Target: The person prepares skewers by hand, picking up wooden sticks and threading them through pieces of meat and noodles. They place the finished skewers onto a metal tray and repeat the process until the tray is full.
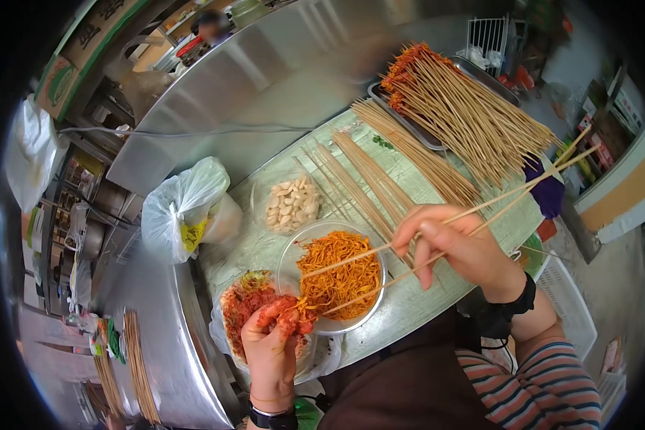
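My right hand (455, 244) is closed around two long bamboo skewers (519, 188). Their lower ends reach over a clear round bowl (385, 276) of orange shredded strands (345, 276), one tip close to my left hand. My left hand (271, 337) has fingertips coated in red sauce and pinches a small bunch of orange strands (307, 308) at the bowl's left edge. Under and beside that hand lies a container of red chili paste (245, 315) with a yellowish patch at the top, partly hidden by the fingers.
Beyond the bowl stands a clear tub of pale, clove-like pieces (292, 206). A tied plastic bag (186, 204) sits left of it. Bare bamboo skewers (416, 154) lie across the pale green table (226, 261). At the back right, a metal tray (426, 136) carries loaded skewers (473, 107).
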A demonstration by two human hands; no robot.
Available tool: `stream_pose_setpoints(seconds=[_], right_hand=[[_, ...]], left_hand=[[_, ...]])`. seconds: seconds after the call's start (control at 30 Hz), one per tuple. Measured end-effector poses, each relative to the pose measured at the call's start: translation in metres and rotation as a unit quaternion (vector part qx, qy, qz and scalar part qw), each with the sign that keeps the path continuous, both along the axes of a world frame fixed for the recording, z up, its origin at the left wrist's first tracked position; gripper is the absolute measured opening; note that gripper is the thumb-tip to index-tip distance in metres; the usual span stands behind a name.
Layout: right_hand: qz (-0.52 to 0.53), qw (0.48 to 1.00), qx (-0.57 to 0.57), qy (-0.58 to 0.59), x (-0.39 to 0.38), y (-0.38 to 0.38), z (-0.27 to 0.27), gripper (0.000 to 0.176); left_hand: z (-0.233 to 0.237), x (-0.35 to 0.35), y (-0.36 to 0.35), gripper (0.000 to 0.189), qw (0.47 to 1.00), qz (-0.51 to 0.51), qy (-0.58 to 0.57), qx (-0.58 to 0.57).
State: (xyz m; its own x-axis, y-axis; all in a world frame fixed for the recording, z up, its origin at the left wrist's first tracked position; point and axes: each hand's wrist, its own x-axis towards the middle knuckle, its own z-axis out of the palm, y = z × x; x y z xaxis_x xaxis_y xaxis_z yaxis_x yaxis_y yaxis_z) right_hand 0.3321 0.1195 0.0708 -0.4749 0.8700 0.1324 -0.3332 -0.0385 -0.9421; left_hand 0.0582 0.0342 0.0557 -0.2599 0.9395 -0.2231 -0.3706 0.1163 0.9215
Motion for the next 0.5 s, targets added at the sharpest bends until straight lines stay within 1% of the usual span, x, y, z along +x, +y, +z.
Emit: stream_pose_setpoints(seconds=[0.17,0.23,0.27,0.33,0.37,0.4,0.43,0.47,0.5], right_hand=[[0.007,1.0,-0.015,0.025,-0.006,0.007,-0.004,0.035],[0.007,0.999,-0.025,0.034,-0.003,0.013,-0.006,0.036],[0.011,0.999,-0.04,0.034,-0.001,0.015,-0.006,0.037],[0.015,0.998,-0.055,0.032,-0.001,0.016,-0.008,0.038],[0.013,0.995,-0.088,0.048,-0.001,0.017,-0.01,0.038],[0.012,0.991,-0.121,0.064,-0.002,0.017,-0.012,0.037],[0.013,0.991,-0.121,0.063,-0.005,0.018,-0.016,0.037],[0.01,0.986,-0.14,0.093,-0.009,0.017,-0.022,0.036],[0.008,0.98,-0.158,0.123,-0.013,0.016,-0.024,0.035]], left_hand=[[0.004,-0.002,0.0,0.019,0.999,-0.019,0.032,0.008],[0.005,-0.005,0.0,0.019,0.994,-0.044,0.094,0.034],[0.005,-0.004,0.0,0.019,0.994,-0.043,0.093,0.033],[0.006,0.001,0.001,0.018,0.984,-0.032,0.166,0.058],[0.006,0.003,0.003,0.018,0.984,-0.032,0.164,0.057],[0.005,0.005,0.004,0.018,0.977,-0.031,0.2,0.069],[0.003,0.007,0.005,0.017,0.968,-0.03,0.236,0.08],[-0.002,0.009,0.005,0.017,0.968,-0.028,0.235,0.081],[-0.008,0.01,0.006,0.016,0.978,-0.017,0.193,0.075]])
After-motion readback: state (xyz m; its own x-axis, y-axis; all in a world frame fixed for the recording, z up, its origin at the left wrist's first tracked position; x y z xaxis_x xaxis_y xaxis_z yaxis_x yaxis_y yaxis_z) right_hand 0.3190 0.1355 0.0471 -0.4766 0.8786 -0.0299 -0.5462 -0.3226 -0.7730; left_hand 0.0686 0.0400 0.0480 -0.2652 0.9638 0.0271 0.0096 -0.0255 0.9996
